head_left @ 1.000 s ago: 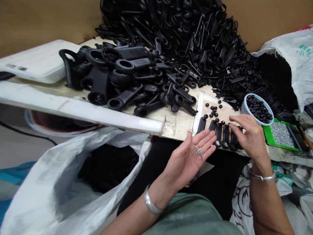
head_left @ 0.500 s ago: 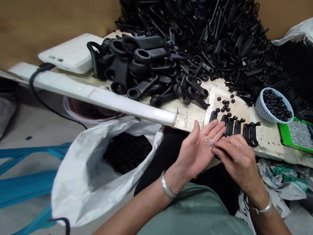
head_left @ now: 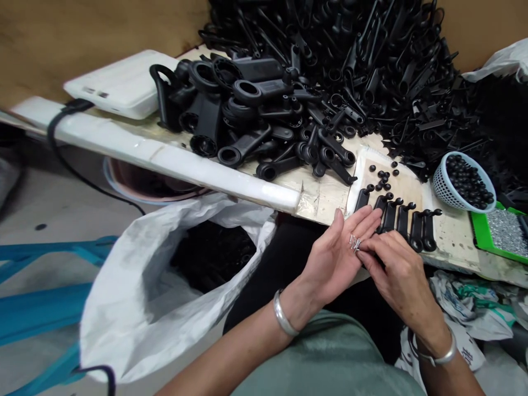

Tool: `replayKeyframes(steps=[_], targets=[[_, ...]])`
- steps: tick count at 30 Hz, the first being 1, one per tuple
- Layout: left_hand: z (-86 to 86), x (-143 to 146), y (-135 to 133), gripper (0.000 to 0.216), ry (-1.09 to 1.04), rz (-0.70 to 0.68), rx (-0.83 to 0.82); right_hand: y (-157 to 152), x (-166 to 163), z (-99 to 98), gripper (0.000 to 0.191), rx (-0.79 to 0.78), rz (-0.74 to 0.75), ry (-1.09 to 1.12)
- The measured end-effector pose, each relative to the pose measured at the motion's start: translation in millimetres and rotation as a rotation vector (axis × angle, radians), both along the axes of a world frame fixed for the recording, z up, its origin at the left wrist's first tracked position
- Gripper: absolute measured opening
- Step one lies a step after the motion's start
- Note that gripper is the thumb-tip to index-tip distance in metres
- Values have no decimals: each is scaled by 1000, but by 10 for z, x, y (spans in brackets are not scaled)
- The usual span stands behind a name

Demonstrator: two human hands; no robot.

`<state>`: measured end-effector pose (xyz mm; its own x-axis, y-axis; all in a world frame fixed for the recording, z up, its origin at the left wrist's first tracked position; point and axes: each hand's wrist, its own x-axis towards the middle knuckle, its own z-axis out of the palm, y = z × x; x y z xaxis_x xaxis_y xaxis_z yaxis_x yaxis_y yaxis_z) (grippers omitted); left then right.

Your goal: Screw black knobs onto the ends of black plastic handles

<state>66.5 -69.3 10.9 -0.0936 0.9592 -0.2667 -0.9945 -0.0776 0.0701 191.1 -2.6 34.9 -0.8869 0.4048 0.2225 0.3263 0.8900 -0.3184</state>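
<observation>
My left hand (head_left: 338, 253) lies palm up at the table's front edge, fingers stretched out, with several small silver screws (head_left: 355, 242) resting on the fingers. My right hand (head_left: 396, 269) is beside it, its fingertips pinched at those screws. Just beyond both hands, a row of black plastic handles (head_left: 398, 217) lies side by side on a pale sheet (head_left: 408, 184), with small black caps (head_left: 381, 176) scattered above them.
A big heap of black plastic parts (head_left: 330, 66) fills the table's back. A small basket of black balls (head_left: 464, 181) and a green tray of screws (head_left: 501, 231) sit at right. A white sack (head_left: 165, 275) holding black parts gapes below the table edge. A white box (head_left: 119, 82) lies at left.
My right hand came off the row of handles and moved down-left to the screws in my left palm. The view swung left, then steadied.
</observation>
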Motion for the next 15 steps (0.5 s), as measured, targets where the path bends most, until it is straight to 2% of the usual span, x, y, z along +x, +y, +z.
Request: replayKeyframes(steps=[7, 11, 15], targets=[[56, -11, 3, 64, -42, -1, -35, 83, 35, 113, 12, -57, 52, 1], [58, -18, 6, 58, -42, -8, -61, 297, 149, 247, 8, -68, -68, 122], [36, -21, 6, 49, -23, -14, -72, 592, 143, 326, 3, 64, -175, 227]])
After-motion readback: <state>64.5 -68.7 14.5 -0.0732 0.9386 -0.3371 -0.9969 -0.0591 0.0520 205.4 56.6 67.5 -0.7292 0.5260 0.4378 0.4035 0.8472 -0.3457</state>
